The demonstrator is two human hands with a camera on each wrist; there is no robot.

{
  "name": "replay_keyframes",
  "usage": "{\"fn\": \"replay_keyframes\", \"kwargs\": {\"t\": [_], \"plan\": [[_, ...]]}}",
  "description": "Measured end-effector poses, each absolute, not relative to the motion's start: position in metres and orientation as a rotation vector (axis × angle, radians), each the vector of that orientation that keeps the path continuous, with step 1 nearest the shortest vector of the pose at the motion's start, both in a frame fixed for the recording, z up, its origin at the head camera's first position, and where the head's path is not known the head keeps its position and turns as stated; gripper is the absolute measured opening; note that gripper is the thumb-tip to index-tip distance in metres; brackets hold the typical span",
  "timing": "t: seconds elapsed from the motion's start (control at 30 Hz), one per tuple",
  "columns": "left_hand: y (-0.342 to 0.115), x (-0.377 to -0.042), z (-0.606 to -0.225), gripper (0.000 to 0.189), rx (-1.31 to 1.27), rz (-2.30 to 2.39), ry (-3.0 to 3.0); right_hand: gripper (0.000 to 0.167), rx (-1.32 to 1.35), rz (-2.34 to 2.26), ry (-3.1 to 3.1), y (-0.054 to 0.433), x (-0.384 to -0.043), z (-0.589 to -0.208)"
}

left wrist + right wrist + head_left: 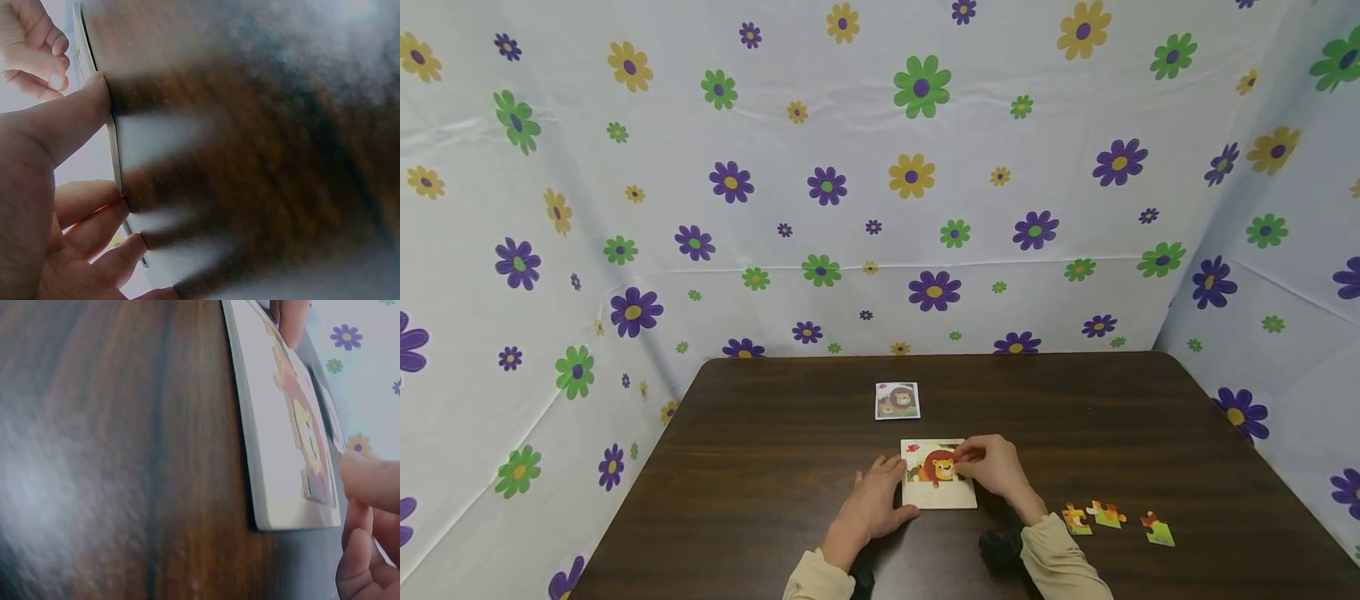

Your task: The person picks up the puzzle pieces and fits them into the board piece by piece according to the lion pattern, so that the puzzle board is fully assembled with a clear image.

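A square puzzle board [938, 497] lies on the table, its upper part filled with lion pieces [938, 465] and its lower part bare and pale. My left hand [872, 500] rests at the board's left side, fingertips against its edge and thumb near the lower left corner. Over the right end of the fitted pieces, my right hand [996, 467] has its thumb and fingers bent together. Whether a piece is between those fingertips is hidden. In the right wrist view, the board [250, 425] shows a dark-cornered piece [316, 486] set at its right end.
Three loose puzzle pieces [1077, 520] lie to the right of my right forearm. A small square lion picture card [897, 401] lies behind the board. The dark wooden table [760, 450] ends at a flower-patterned cloth [880, 167].
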State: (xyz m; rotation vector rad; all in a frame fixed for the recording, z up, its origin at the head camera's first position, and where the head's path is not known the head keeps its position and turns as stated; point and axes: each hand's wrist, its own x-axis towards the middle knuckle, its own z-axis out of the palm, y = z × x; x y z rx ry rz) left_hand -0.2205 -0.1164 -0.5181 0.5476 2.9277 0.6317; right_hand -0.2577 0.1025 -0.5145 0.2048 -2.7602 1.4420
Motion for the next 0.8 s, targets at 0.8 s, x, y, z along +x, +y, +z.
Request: {"fn": "replay_keyframes", "kwargs": {"t": [0.8], "plan": [[-0.1156, -0.2200, -0.5161, 0.070, 0.527, 0.633, 2.913, 0.017, 0.230, 1.453, -2.880, 0.1060, -0.2616, -0.5217]]}}
